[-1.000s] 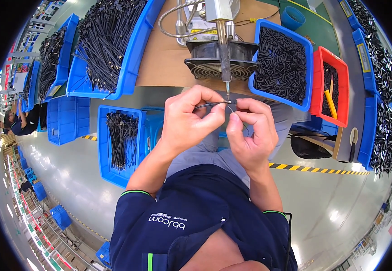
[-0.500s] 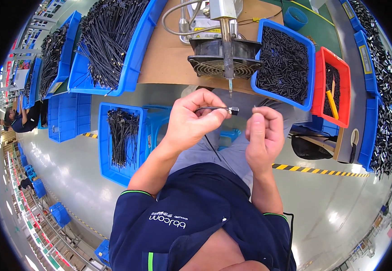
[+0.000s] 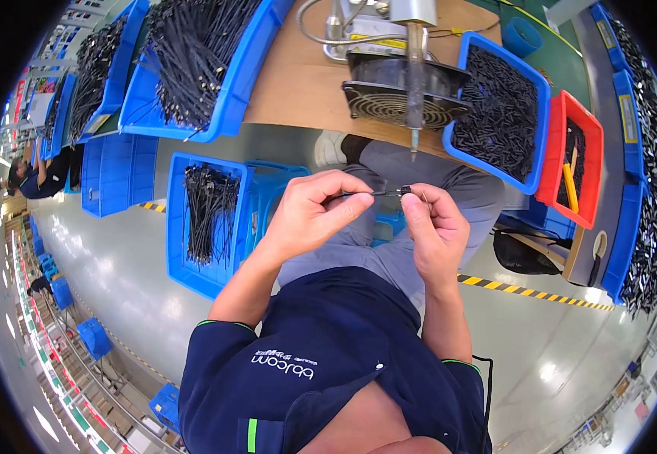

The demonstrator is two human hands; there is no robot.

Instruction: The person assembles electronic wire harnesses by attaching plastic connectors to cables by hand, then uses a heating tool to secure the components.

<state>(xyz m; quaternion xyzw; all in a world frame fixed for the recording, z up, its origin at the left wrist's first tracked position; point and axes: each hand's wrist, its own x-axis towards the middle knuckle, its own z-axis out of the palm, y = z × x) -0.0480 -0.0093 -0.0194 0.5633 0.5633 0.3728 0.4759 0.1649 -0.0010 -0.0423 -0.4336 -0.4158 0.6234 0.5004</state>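
Note:
My left hand (image 3: 315,213) pinches a thin black cable (image 3: 381,194) between thumb and fingers, above my lap. The cable reaches right to a small black connector end (image 3: 405,190), where the thumb and fingers of my right hand (image 3: 437,227) are closed on it. Fingers partly cover the connector, so its details are too small to tell. Beyond my hands, a metal shaft with a pointed tip (image 3: 414,136) hangs downward in front of a black fan (image 3: 400,102) at the bench edge. The tip stays apart from both hands.
Right of the fan stands a blue bin (image 3: 455,144) of small black parts, then a red bin (image 3: 551,178) holding a yellow-handled tool (image 3: 570,188). Black cables fill a large blue bin (image 3: 226,113) and a lower blue bin (image 3: 179,204) at left. Another person (image 3: 41,181) is far left.
My right hand has closed on the connector end, which half a second ago was apart from it. The bench appears shifted to the right in the picture.

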